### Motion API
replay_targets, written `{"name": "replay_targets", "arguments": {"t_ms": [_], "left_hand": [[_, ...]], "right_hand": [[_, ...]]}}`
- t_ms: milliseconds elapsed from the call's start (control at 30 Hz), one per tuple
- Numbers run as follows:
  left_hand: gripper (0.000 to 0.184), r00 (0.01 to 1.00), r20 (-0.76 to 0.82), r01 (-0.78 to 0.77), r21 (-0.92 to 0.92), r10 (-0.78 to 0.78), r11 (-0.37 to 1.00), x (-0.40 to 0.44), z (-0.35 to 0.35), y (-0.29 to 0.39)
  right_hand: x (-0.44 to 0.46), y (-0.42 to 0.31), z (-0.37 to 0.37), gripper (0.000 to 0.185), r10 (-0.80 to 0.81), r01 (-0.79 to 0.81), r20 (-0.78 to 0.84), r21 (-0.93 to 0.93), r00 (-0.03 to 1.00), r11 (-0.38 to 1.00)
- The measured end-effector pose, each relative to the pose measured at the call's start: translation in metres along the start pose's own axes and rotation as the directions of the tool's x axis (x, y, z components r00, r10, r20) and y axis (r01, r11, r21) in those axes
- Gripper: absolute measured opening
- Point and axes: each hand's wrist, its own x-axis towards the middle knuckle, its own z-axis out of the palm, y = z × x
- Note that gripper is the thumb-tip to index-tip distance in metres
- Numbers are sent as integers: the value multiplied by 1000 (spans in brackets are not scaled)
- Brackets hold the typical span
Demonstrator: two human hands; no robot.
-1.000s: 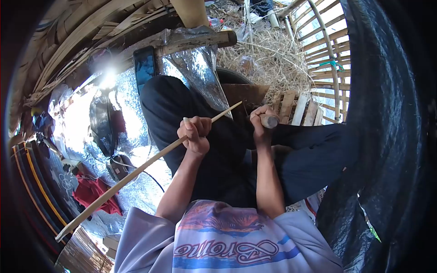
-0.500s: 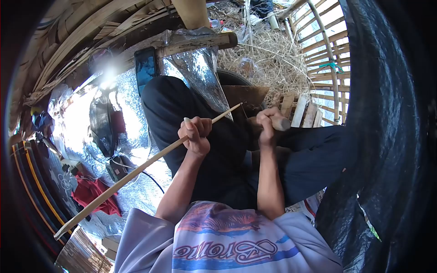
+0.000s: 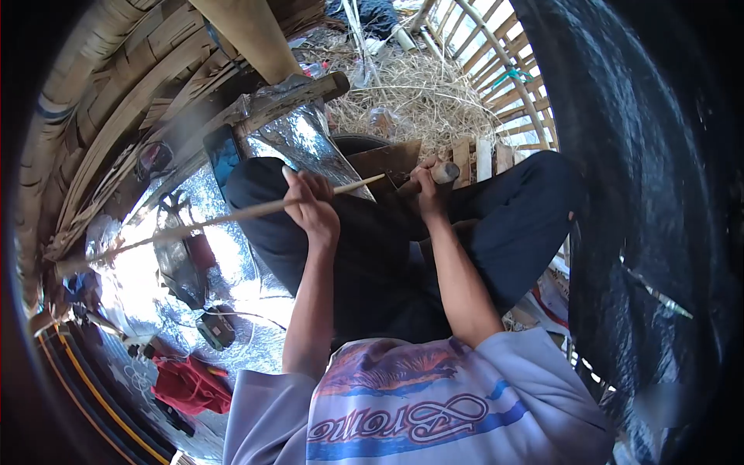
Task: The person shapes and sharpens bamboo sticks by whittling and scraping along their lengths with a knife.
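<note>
My left hand (image 3: 311, 203) is wrapped round a long thin wooden stick (image 3: 209, 222), thumb raised along it. The stick runs from the far left, where it is blurred, to a pointed tip in front of my lap. My right hand (image 3: 428, 188) grips a thick rounded handle (image 3: 445, 172), whose blunt end faces up. Whatever is at the handle's other end is hidden by the hand and dark surroundings. The stick's tip lies a little to the left of my right hand, and both hands are above my crossed legs.
A phone (image 3: 222, 159) leans near my left knee. Reflective sheeting (image 3: 267, 341) lies at the left with a red cloth (image 3: 191, 385) and a dark bag (image 3: 180, 267). Straw (image 3: 418, 93) and wooden slats (image 3: 483, 159) are ahead; black plastic (image 3: 620, 194) hangs at the right.
The view has turned and shifted. The stick's rear end has swung upward on the left, now blurred. My right hand and the handle are now closer to the stick's tip, and my right knee is raised.
</note>
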Motion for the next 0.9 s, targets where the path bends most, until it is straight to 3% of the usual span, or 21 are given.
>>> {"name": "replay_targets", "arguments": {"t_ms": [133, 267, 300, 433, 533, 600, 867, 900], "left_hand": [[44, 985, -12, 170, 96, -170, 981, 31, 24, 3], [47, 981, 110, 143, 162, -162, 976, 50, 28, -7], [47, 975, 141, 147, 158, -170, 976, 50, 25, -8], [46, 986, 70, 141, 108, -149, 984, 46, 12, 0], [48, 987, 20, 153, 116, -156, 981, 42, -1, 1], [48, 986, 15, 164, 99, -166, 982, 43, -2, 1], [48, 982, -100, 178, 167, -163, 970, 50, 5, -3], [48, 986, -84, 159, 179, -146, 971, 50, 7, -4]], "right_hand": [[-14, -2, 4, 11, 33, -33, -8, 2, 999, 999], [-30, -8, 5, 11, 50, -57, -113, -53, 992, 997], [-28, 29, -4, 10, 95, -94, -116, 9, 989, 995], [-40, 6, -2, 9, 177, -106, -373, 203, 911, 973], [-35, -6, 10, 10, 166, -130, -409, 114, 898, 985], [-27, 2, 14, 11, 82, -113, -324, -78, 943, 991], [-16, 1, 12, 10, 21, -40, -215, -87, 976, 995], [-14, 1, 12, 10, 86, -92, -249, -11, 965, 996]]}}
